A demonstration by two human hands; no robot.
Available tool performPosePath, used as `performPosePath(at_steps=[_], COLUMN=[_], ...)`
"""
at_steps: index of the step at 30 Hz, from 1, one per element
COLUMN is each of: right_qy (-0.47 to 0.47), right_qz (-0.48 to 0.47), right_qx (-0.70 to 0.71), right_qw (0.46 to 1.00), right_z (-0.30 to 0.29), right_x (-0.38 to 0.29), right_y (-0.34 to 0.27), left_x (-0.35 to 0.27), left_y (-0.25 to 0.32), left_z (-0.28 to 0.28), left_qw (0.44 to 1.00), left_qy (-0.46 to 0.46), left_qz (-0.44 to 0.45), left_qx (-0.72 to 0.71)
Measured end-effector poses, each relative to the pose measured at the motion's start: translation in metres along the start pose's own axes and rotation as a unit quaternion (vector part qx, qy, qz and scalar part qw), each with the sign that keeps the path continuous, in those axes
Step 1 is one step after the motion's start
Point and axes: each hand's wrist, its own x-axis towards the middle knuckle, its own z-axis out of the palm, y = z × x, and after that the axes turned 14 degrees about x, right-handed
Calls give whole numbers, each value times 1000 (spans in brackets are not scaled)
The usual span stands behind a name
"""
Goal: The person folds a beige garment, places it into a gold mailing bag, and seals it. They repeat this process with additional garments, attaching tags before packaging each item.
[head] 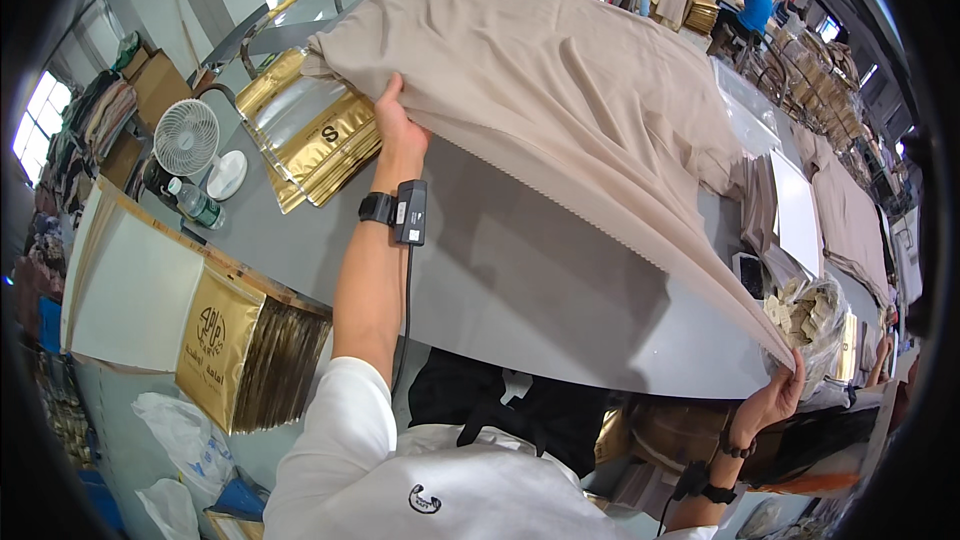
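Observation:
A large beige cloth with a fine serrated hem spreads across the far part of a grey table. My left hand grips its near edge toward the left, thumb on top. The cloth's right corner is pinched in my right hand, out past the table's front edge. Between both hands the hem runs taut and slanting, raised above the tabletop, and its shadow falls below. Gold and clear plastic packaging bags lie stacked just left of my left hand, partly covered by the cloth.
A white fan and a plastic bottle stand at the left edge. More gold bags fill a box below. On the right are white cardboard sheets and a clear bag of tags. A person sits far off.

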Motion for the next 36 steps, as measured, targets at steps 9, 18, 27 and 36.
performPosePath(at_steps=[9, 18, 27, 36], right_qy=[65, 220, -122, -517], right_qz=[89, 180, 14, -97], right_qx=[73, 127, -16, 71], right_qw=[991, 950, 992, 848], right_z=[-35, -147, 26, 253], right_x=[20, 86, 73, -23], right_y=[35, 141, 48, -86], left_x=[74, 102, 34, -107], left_y=[47, 145, 133, 13], left_z=[-41, -224, -184, -41], left_qw=[1000, 979, 868, 741], left_qy=[20, 169, 197, -171], left_qz=[22, 78, 215, 305], left_qx=[2, 82, 402, 573])
